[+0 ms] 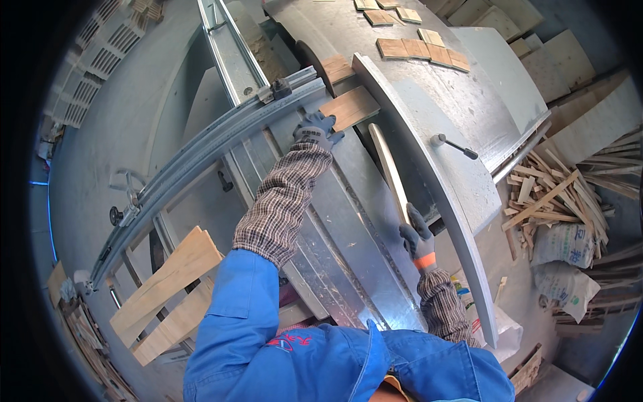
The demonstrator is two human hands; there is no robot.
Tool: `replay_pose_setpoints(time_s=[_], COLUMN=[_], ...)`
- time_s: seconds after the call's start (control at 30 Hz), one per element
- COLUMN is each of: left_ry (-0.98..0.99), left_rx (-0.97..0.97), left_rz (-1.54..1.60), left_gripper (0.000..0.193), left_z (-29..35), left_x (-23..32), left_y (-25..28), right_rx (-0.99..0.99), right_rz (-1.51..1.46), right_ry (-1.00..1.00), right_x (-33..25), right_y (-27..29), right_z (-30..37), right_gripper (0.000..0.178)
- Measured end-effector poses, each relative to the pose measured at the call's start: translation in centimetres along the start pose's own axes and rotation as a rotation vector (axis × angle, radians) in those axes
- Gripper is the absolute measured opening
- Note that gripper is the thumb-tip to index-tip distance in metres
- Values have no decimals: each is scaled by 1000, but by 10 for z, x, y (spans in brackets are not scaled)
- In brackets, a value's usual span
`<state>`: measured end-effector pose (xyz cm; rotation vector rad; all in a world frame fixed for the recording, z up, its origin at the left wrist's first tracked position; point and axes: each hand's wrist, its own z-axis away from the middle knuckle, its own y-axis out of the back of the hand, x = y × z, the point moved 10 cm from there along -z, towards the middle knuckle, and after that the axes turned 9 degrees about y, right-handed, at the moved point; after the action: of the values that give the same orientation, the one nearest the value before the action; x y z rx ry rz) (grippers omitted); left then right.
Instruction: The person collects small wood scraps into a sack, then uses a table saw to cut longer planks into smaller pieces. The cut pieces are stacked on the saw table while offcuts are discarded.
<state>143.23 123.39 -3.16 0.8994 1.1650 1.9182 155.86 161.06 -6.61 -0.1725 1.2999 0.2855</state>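
My left hand, in a grey glove, is closed on the near left edge of a small rectangular wooden board. The board lies flat on the metal bed of a sliding table saw, with its right end close to the long metal rip fence. Lower right, my right hand, gloved in grey with an orange cuff, grips the near end of a pale wooden stick. The stick's far tip points toward the board. Just beyond the board, another wood piece sits beside a dark, curved blade-like part.
Several cut wood pieces lie on the far tabletop. A crosscut rail runs along the left. Plywood offcuts rest lower left. Scrap strips and white sacks are heaped on the floor at right. A lever handle juts beside the fence.
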Motion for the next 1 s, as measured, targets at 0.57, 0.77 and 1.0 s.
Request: replay_pose_setpoints(time_s=[0.57, 0.77, 1.0], left_ry=[24, 62, 90], left_rx=[57, -312, -902], left_rz=[-153, 703, 1534], left_gripper=[80, 74, 54], left_z=[58, 98, 258], left_x=[30, -6, 54], left_y=[-16, -102, -193], right_rx=[-199, -146, 171], right_rz=[792, 920, -204], right_ry=[198, 167, 53], right_x=[-25, -12, -1], right_y=[30, 32, -5], right_z=[151, 173, 101], right_gripper=[70, 67, 81])
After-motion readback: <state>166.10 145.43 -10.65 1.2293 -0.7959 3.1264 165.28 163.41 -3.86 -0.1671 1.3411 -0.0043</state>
